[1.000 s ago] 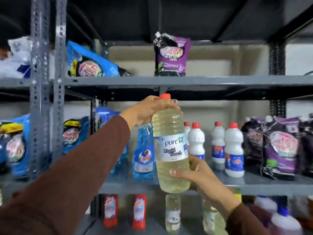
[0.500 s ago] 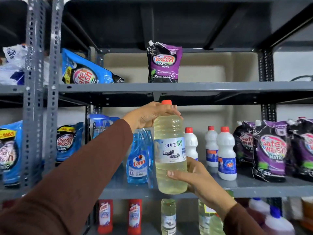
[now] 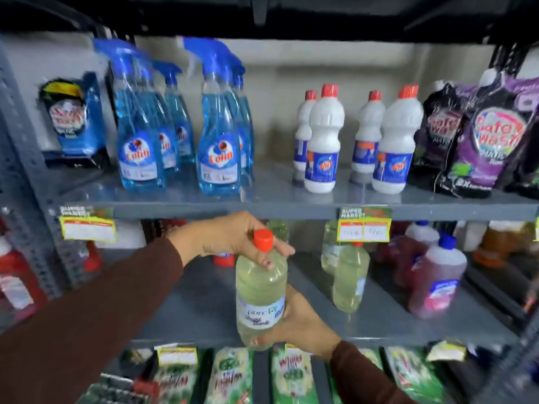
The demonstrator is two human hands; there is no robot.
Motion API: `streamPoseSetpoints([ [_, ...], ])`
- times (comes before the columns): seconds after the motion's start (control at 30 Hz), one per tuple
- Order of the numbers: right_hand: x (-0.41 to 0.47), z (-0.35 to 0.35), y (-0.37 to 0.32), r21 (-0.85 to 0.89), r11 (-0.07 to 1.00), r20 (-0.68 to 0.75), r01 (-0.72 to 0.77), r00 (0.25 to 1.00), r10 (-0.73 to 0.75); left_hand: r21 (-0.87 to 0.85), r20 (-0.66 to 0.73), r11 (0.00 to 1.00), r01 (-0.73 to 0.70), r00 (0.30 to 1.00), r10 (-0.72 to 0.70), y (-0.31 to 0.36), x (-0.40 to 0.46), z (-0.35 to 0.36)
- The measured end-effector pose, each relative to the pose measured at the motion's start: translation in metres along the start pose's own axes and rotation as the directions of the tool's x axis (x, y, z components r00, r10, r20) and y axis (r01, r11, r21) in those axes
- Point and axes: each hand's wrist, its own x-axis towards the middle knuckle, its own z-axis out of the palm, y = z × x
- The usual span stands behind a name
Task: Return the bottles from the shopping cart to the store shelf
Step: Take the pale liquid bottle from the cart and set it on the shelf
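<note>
I hold a clear bottle of pale yellow liquid bleach (image 3: 260, 290) with a red cap upright in both hands, in front of the lower grey shelf (image 3: 204, 310). My left hand (image 3: 233, 239) grips its neck just under the cap. My right hand (image 3: 300, 319) cups its base and label from the right. Two more bottles of the same pale liquid (image 3: 348, 275) stand on that shelf to the right. The shopping cart is out of view.
The upper shelf (image 3: 274, 196) carries blue spray bottles (image 3: 140, 135), white red-capped bottles (image 3: 322, 141) and purple detergent pouches (image 3: 490, 135). Pink-liquid bottles (image 3: 434, 284) stand right on the lower shelf, red bottles (image 3: 14, 275) left. Green packets (image 3: 230, 377) fill the shelf below.
The view has dropped and moved closer to the shelves. The bottle has come down from in front of the spray-bottle shelf to the level of the shelf below, both hands still on it.
</note>
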Motion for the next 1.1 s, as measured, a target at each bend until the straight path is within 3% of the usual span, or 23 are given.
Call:
streamPoseSetpoints([
  [0.07,0.004,0.001,0.04,0.006,0.998,-0.035,-0.058,0.998,0.058,0.007,0.061,0.999,0.037,0.997,-0.037,-0.03,0.003,0.014],
  [0.17,0.013,-0.003,0.072,-0.001,0.991,-0.103,-0.135,0.986,0.134,-0.053,0.017,0.994,0.098,0.995,-0.097,-0.067,0.01,0.026],
  [0.33,0.053,-0.024,0.112,-0.069,0.964,-0.184,-0.256,0.953,0.24,-0.195,-0.254,0.965,0.176,0.941,-0.223,-0.111,0.047,0.043],
  [0.43,0.075,-0.032,0.137,-0.103,0.943,-0.218,-0.318,0.932,0.29,-0.261,-0.347,0.94,0.218,0.888,-0.302,-0.127,0.074,0.044],
  [0.67,0.107,-0.038,0.16,-0.04,0.95,-0.281,-0.311,0.915,0.288,-0.38,-0.382,0.887,0.262,0.829,-0.408,-0.138,0.118,0.04],
  [1.1,0.137,-0.057,0.171,-0.07,0.933,-0.269,-0.353,0.907,0.324,-0.424,-0.403,0.882,0.206,0.829,-0.387,-0.164,0.151,0.029],
])
